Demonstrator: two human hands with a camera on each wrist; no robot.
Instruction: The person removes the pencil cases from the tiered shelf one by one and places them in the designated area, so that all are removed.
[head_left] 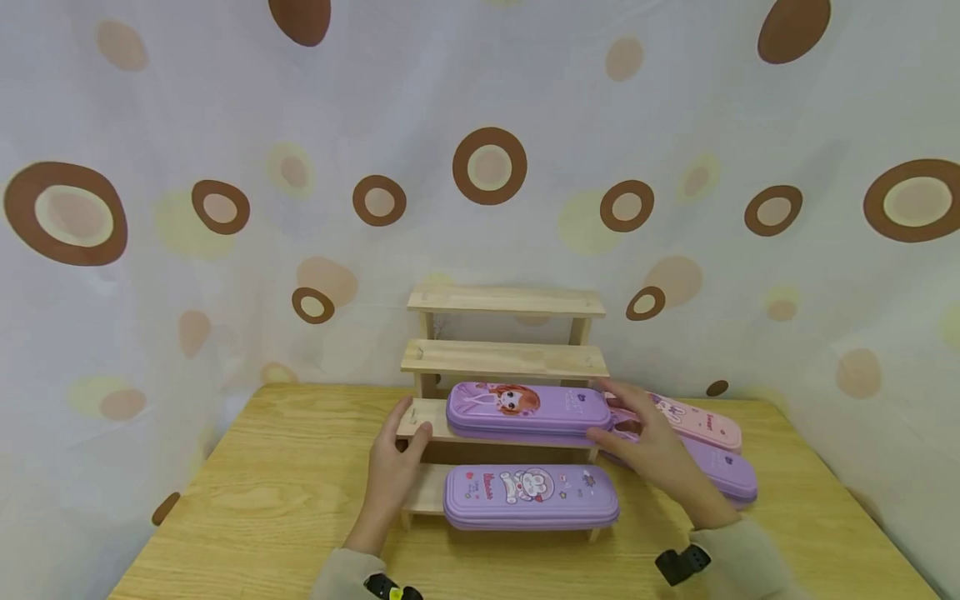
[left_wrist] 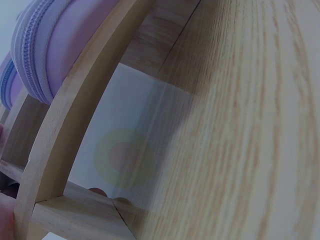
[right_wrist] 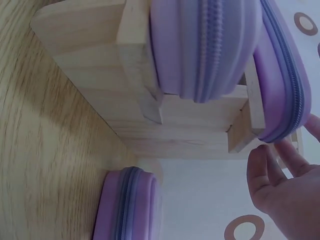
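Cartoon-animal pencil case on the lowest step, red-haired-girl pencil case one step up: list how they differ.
The cartoon-animal pencil case is paler lilac; the red-haired-girl pencil case is deeper purple. No hand touches the animal case; the right hand touches the girl case's right end. Both are long, rounded and zippered.

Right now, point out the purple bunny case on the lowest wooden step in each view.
Head: purple bunny case, low, just right of centre.
Left wrist: purple bunny case, upper left, cropped.
Right wrist: purple bunny case, top, right of centre, cropped.
Shared landmark: lowest wooden step beneath it.
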